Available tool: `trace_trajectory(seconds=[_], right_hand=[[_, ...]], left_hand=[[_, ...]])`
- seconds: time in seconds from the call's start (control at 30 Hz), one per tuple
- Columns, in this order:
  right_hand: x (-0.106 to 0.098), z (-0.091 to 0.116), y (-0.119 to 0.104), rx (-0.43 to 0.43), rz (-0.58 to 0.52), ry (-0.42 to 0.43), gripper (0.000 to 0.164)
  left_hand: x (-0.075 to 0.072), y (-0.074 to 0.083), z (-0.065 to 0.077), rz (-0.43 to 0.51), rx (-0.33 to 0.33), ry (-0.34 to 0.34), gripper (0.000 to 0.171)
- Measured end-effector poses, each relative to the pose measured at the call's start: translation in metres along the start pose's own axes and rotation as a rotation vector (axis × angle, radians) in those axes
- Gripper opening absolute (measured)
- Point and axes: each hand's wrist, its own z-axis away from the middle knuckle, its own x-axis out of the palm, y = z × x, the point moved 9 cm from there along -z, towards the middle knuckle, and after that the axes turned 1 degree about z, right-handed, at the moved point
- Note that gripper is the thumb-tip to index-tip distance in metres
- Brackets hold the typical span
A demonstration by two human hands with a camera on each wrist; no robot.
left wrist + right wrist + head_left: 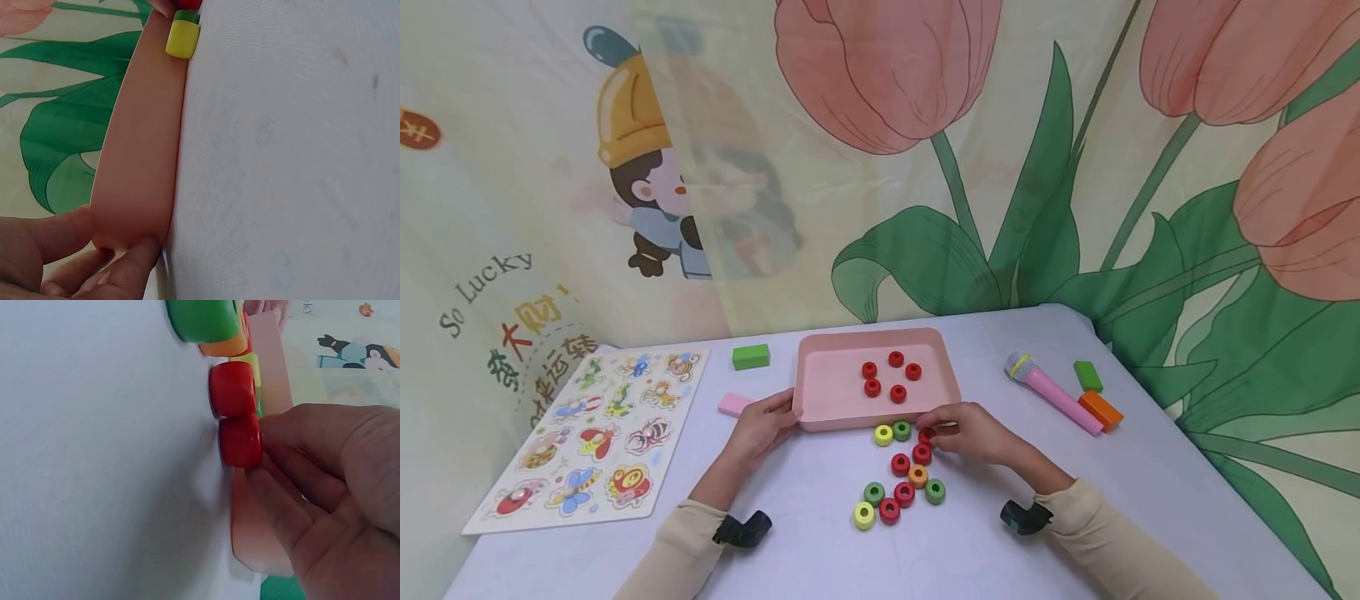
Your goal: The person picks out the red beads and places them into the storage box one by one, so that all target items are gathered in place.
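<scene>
A shallow pink tray (829, 379) lies on the table with several red beads (872, 387) inside it. My left hand (762, 433) grips the tray's near left corner, thumb at the rim and fingers lower down, as the left wrist view shows. Just outside the near right corner, my right hand (976, 435) pinches a red bead (241, 442) between thumb and fingers. That bead touches another red bead (232, 389) in the right wrist view. More loose beads, green, yellow, orange and red, lie in front of the tray, including a yellow bead (182, 39) against its wall.
On the left lies a board with insect pictures (595, 442), near a green block (751, 357) and a pink block (733, 404). A pink toy microphone (1052, 392), a green block (1087, 376) and an orange block (1101, 410) lie right. A printed curtain (880, 183) hangs behind.
</scene>
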Motion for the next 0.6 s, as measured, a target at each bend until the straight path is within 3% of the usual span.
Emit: trace_trajectory(seconds=[0.6], right_hand=[[-0.0010,-0.0026,-0.0021,-0.015,0.139,-0.002,0.024]], left_hand=[[-0.0003,0.0010,0.0014,0.001,-0.001,0.000,0.054]])
